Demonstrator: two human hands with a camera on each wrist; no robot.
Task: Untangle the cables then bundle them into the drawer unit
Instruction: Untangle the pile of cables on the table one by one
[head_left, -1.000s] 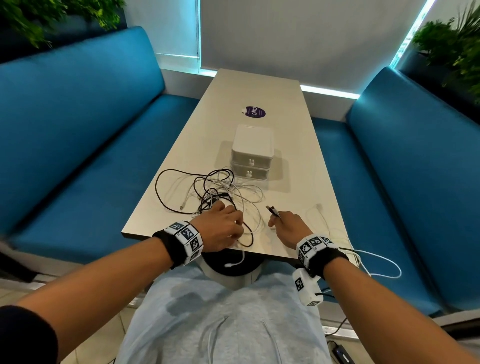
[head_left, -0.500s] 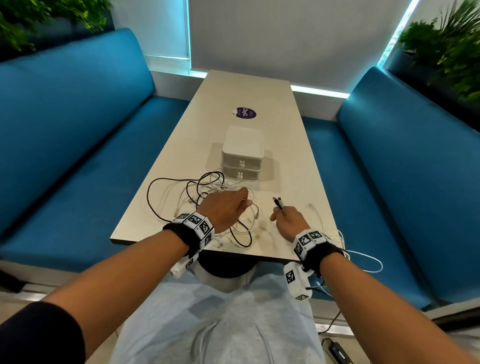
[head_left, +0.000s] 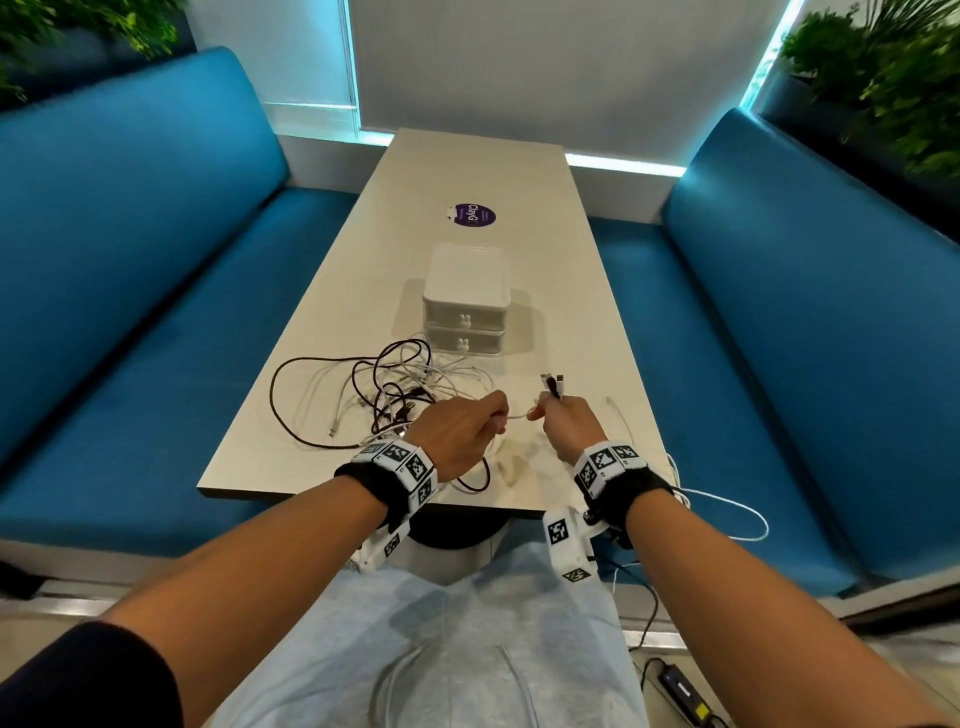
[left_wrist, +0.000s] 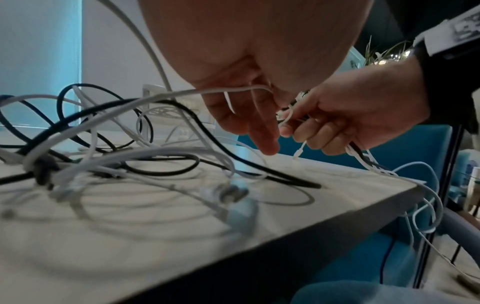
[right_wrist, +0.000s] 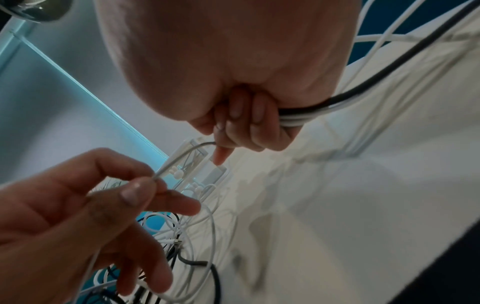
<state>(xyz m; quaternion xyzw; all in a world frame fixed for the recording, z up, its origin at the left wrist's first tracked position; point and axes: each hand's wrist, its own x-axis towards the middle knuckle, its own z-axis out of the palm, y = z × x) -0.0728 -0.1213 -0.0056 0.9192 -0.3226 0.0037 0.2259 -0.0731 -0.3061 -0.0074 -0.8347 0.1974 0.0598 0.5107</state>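
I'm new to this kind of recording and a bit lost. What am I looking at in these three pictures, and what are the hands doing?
No machine here: a person sits at a table wearing three cameras. The wide picture comes from the head, looking down at both arms. The other two come from the wrists, looking along each hand from below.

On the table lie a tangle of black and white cables and, just beyond it, a small white drawer unit with both drawers closed.

The right hand holds several cable ends together in its grip, their plugs sticking up. The left hand pinches a thin white cable that runs across to the right hand. Some white cable hangs over the table's near edge.
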